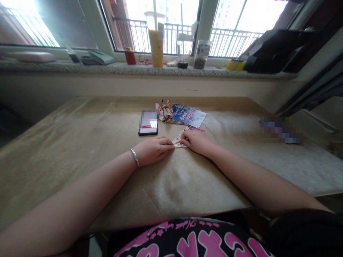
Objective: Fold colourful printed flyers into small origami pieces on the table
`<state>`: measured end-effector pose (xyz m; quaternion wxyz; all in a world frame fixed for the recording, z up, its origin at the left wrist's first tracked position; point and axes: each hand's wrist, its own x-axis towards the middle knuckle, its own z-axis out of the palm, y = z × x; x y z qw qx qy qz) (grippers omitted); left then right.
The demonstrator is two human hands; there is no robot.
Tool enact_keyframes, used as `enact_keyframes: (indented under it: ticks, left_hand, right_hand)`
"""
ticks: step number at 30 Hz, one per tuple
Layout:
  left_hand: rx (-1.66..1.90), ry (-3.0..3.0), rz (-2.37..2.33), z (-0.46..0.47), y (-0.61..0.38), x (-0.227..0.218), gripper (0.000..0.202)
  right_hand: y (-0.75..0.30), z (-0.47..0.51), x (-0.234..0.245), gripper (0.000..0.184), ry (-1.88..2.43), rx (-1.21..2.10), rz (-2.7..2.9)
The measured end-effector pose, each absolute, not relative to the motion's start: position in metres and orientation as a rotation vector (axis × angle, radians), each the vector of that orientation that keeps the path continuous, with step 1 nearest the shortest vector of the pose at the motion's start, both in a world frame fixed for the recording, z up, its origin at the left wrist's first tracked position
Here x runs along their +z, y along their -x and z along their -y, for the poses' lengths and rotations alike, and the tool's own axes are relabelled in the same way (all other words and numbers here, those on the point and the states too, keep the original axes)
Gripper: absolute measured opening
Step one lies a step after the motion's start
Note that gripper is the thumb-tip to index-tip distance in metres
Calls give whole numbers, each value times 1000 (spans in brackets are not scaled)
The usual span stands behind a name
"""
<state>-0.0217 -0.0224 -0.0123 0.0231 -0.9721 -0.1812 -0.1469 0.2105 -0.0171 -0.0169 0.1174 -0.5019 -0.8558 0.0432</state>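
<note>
One silver bracelet (134, 158) circles the wrist of the left hand (154, 150), whose fingers lie extended, tips on the left end of one folded paper (180, 138); whether they grip it I cannot tell. One phone (148, 123) lies beyond that hand, screen up, and just right of it stands one pointed folded-paper piece (164, 111). Next comes one fanned stack of leaflets (190, 115), too overlapped to count. Nearer the person, the one right hand (197, 141) pinches the folded paper between curled fingers and thumb on the table (66, 153); far right lies one blurred object (280, 130)
</note>
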Motion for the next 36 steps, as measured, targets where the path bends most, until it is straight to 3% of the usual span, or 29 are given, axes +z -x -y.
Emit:
enact_keyframes:
  ticks: [9, 16, 19, 36]
  left_hand:
    - [-451, 3004, 537, 21, 23, -9, 31]
    - [-440, 3004, 576, 24, 23, -7, 30]
    - [-437, 2989, 575, 24, 23, -7, 30]
    - [-363, 3050, 569, 24, 26, 0, 38]
  right_hand:
    - [-210, 19, -15, 17, 1462, 120, 2508]
    - [-207, 30, -13, 28, 1320, -409, 2624]
    - [-200, 38, -11, 31, 1283, -487, 2622]
    - [-201, 23, -17, 19, 1395, 139, 2426]
